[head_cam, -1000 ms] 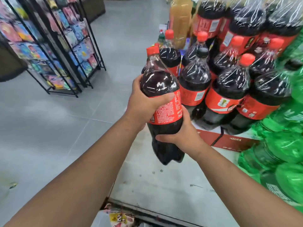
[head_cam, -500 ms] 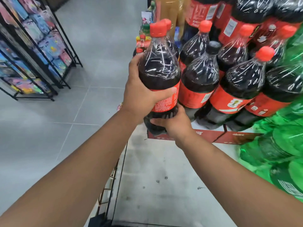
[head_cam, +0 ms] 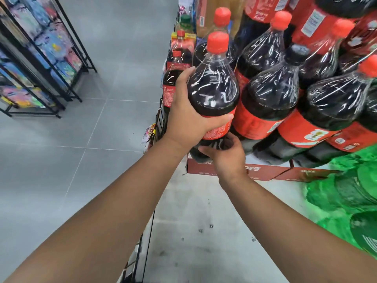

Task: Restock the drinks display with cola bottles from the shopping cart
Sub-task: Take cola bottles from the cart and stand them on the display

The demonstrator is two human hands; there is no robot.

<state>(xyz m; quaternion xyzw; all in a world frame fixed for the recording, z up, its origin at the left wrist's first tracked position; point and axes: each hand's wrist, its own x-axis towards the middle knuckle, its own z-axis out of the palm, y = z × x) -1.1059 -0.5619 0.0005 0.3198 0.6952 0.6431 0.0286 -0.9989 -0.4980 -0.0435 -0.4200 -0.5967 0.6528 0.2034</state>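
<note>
I hold a large cola bottle (head_cam: 214, 88) with a red cap and red label, upright, at the left end of the display. My left hand (head_cam: 183, 117) wraps its side at the label. My right hand (head_cam: 226, 154) cups its base from below. The bottle's bottom sits at the edge of a red cardboard tray (head_cam: 265, 172). Several more cola bottles (head_cam: 271, 94) stand packed on that tray to the right, touching the held one. The shopping cart is out of view.
Green soda bottles (head_cam: 346, 197) lie stacked at the right. A pale shelf surface (head_cam: 193, 231) spreads below the tray. Smaller bottles (head_cam: 179, 52) stand behind my left hand. A black wire rack of colourful packets (head_cam: 40, 58) stands across the grey floor aisle.
The bottle has been carried up and forward from over the low shelf to the tray's left end, next to the other bottles. Both hands kept their grip.
</note>
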